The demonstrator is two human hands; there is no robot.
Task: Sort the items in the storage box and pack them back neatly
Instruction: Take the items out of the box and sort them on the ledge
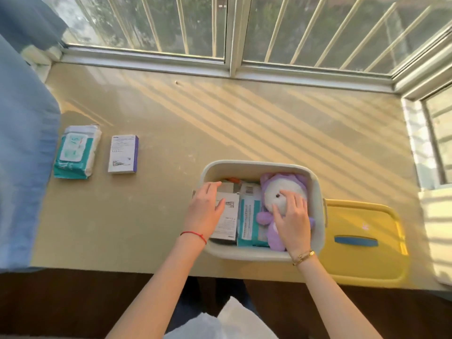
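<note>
A pale storage box (254, 165) stands near the sill's front edge. Inside lie a white carton (227, 221) at the left, a teal wipes pack (249, 223) in the middle and a purple-and-white plush toy (281, 189) at the right. More small items at the back of the box are half hidden. My left hand (205, 209) lies on the white carton with fingers loosely bent over its left edge. My right hand (291, 216) rests on the plush toy's face, fingers spread and bent.
A second teal wipes pack (77, 152) and a white-and-purple carton (123, 154) lie on the sill at the left. The yellow lid (364, 241) with a blue handle sits right of the box. A blue curtain (22, 143) hangs at far left; window bars run behind.
</note>
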